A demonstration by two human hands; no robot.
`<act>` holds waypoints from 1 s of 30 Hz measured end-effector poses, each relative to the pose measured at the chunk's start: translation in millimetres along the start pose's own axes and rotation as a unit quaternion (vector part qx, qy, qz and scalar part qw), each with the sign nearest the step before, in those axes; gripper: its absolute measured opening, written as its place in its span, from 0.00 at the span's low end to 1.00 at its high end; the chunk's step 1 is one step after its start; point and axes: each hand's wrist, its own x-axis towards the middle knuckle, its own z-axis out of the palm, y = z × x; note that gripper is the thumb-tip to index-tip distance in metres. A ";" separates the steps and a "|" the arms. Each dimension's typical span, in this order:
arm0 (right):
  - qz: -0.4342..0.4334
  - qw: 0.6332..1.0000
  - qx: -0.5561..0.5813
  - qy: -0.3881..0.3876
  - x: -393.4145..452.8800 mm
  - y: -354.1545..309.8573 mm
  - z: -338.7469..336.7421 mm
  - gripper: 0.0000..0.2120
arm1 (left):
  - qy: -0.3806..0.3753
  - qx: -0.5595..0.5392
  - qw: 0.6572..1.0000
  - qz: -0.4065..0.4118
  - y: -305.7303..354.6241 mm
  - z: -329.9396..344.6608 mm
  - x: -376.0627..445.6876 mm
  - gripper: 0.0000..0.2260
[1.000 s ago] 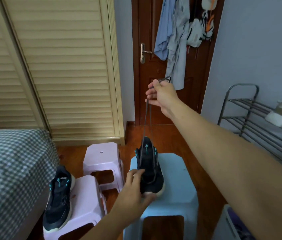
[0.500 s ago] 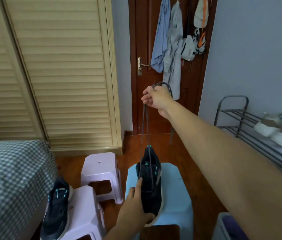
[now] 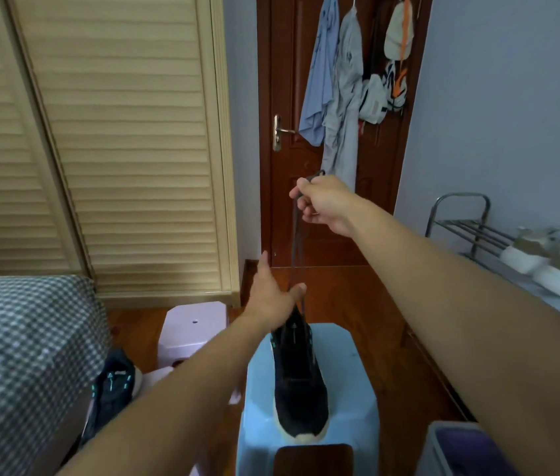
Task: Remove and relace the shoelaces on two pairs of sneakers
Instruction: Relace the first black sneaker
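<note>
A black sneaker with a pale sole stands on a light blue stool, toe toward me. Its dark lace runs taut from the tongue up to my right hand, which grips both strands high in front of the door. My left hand reaches over the sneaker's collar with straight fingers, and its thumb touches the lace just above the tongue. The matching black sneaker with teal marks lies at the lower left on a lilac stool, partly hidden by my left forearm.
A checked bed fills the left side. A second lilac stool stands behind the blue one. At the right, a metal shoe rack holds white sneakers. A grey bin sits at the lower right, below clothes on the brown door.
My left hand has left the sneaker's toe and moved up and forward to the lace by the tongue. My right hand still holds the lace high.
</note>
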 end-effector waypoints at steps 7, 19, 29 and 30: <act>-0.005 0.998 -0.046 -0.044 -33.2 -13.2 -5.1 0.16 | -0.182 -0.042 0.982 0.004 58.7 -48.8 -20.1 0.08; 0.082 0.962 -0.098 -0.241 -170.0 116.0 45.2 0.12 | -0.225 0.068 0.946 -0.225 -66.9 -107.7 -242.9 0.07; -0.029 0.892 -0.222 -0.392 -238.3 196.8 119.6 0.12 | -0.116 -0.366 0.863 -0.329 -102.6 -62.3 -203.4 0.17; -0.030 0.899 -0.211 -0.382 -236.6 198.7 116.1 0.10 | -0.085 -0.381 0.860 -0.328 -104.0 -61.0 -190.9 0.13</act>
